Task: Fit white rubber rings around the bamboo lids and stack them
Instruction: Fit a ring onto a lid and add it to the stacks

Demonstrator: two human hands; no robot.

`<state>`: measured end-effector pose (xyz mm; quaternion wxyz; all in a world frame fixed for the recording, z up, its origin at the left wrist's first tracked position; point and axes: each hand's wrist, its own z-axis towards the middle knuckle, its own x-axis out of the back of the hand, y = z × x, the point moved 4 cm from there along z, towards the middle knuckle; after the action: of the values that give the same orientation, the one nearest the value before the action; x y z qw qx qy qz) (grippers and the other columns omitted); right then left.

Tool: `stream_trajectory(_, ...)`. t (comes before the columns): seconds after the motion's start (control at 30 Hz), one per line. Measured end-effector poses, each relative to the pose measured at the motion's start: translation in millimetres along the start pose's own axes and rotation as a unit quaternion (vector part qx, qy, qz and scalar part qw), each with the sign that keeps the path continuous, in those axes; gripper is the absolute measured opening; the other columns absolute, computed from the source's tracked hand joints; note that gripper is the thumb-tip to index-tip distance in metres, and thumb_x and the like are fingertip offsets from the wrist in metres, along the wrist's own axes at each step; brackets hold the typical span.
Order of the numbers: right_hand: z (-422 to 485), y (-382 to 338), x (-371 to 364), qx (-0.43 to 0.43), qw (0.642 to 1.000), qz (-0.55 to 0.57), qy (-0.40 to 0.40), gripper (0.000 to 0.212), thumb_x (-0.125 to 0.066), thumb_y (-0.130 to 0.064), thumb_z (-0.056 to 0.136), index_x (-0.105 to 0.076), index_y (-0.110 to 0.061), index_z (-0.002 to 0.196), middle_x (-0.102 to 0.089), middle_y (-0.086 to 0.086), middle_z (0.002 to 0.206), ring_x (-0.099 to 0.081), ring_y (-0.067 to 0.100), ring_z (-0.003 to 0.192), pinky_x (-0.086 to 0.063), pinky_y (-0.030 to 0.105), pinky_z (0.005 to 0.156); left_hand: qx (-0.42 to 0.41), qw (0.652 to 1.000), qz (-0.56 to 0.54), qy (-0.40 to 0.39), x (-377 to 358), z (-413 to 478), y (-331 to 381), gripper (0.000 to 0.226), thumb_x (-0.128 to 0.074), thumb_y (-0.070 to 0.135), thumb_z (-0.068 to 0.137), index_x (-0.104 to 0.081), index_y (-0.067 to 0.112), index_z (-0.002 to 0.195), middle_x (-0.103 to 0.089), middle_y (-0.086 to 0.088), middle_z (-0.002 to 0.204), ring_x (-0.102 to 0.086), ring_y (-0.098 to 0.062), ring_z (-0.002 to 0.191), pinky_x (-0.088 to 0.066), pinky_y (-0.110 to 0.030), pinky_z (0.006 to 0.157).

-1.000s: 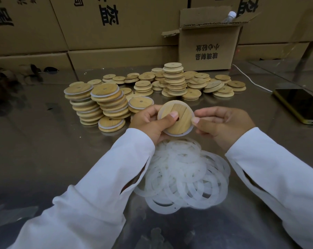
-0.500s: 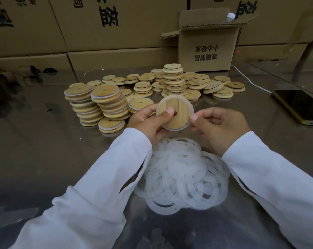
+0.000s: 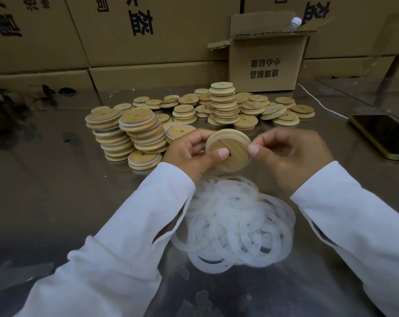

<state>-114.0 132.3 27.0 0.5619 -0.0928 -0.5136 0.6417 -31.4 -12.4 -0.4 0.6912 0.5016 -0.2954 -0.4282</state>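
A round bamboo lid (image 3: 234,148) with a white rubber ring round its rim is held up over the table, its underside tilted toward me. My left hand (image 3: 189,154) grips its left side, thumb pressed near the centre hole. My right hand (image 3: 290,154) pinches the right edge with thumb and fingers. Below the hands lies a heap of loose white rubber rings (image 3: 235,220). Two leaning stacks of ringed lids (image 3: 127,131) stand to the left, with a single ringed lid (image 3: 144,159) in front. Bare lids (image 3: 223,104) are piled behind.
The shiny metal table (image 3: 45,191) reflects the boxes. A phone (image 3: 384,138) lies at the right with a white cable (image 3: 319,104) running back. An open cardboard box (image 3: 267,58) holding a plastic bottle stands behind the lids. Large cartons (image 3: 148,30) wall off the back.
Both hands have turned the lid between them; its face has rotated and tilted a little. The piles and rings on the table have not moved.
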Motion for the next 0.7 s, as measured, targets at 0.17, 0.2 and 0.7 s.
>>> stream_trajectory(0.17, 2, 8, 0, -0.04, 0.992, 0.122, 0.017, 0.02, -0.073, -0.013, 0.075, -0.066, -0.03, 0.065, -0.068, -0.017, 0.062, -0.062, -0.002, 0.063, -0.048, 0.008, 0.063, 0.042, 0.995, -0.088, 0.028, 1, 2, -3, 0.023, -0.067, 0.019, 0.066, -0.063, 0.014, 0.088, -0.072, 0.002, 0.07, -0.069, -0.01, 0.066, -0.054, -0.022, 0.054)
stream_trajectory(0.2, 2, 10, -2, -0.052, 0.988, 0.143, 0.014, 0.017, -0.073, -0.013, 0.075, -0.067, -0.027, 0.068, -0.068, -0.014, 0.062, -0.062, -0.001, 0.062, -0.048, 0.008, 0.062, 0.053, 0.993, -0.096, 0.031, 1, 2, -5, 0.018, -0.066, 0.015, 0.07, -0.062, 0.012, 0.087, -0.072, 0.001, 0.07, -0.069, -0.011, 0.066, -0.054, -0.022, 0.053)
stream_trajectory(0.7, 2, 27, -24, -0.168, 0.94, 0.281, -0.093, 0.032, -0.069, -0.039, 0.057, -0.069, -0.019, 0.083, -0.073, 0.002, 0.073, -0.068, 0.015, 0.068, -0.054, 0.026, 0.064, 0.12, 0.983, -0.138, 0.036, -8, -1, -10, 0.01, -0.06, 0.006, 0.082, -0.063, 0.007, 0.091, -0.072, -0.006, 0.077, -0.07, -0.017, 0.073, -0.057, -0.027, 0.061)
